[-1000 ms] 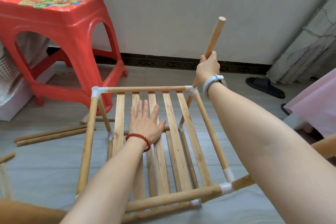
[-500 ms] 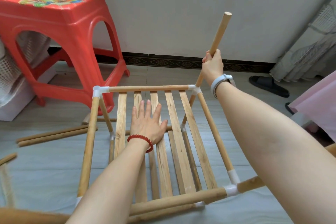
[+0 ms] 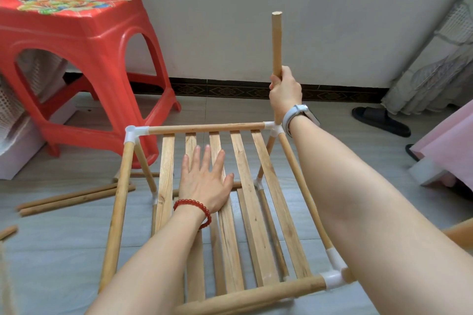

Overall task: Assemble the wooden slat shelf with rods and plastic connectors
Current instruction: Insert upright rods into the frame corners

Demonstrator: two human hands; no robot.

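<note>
The wooden slat shelf (image 3: pixel 258 186) stands on the floor, its top frame made of rods joined by white plastic connectors. My left hand (image 3: pixel 204 184) lies flat with fingers spread on the middle slats. My right hand (image 3: pixel 285 91) grips an upright wooden rod (image 3: pixel 277 43) whose lower end meets the far right corner connector (image 3: pixel 272 129). The far left connector (image 3: pixel 133 133) has nothing standing in its top. A near right connector (image 3: pixel 332 276) joins the front rod. A lower tier of slats shows through the gaps.
A red plastic stool (image 3: pixel 84 59) stands at the back left, close to the shelf's far left corner. Loose rods (image 3: pixel 74 198) lie on the floor to the left. A black slipper (image 3: pixel 378 120) and pink fabric (image 3: pixel 450 151) are at the right; a wall is behind.
The rod in my right hand has swung from leaning right to standing nearly upright over the far right connector. My left hand has stayed flat on the slats.
</note>
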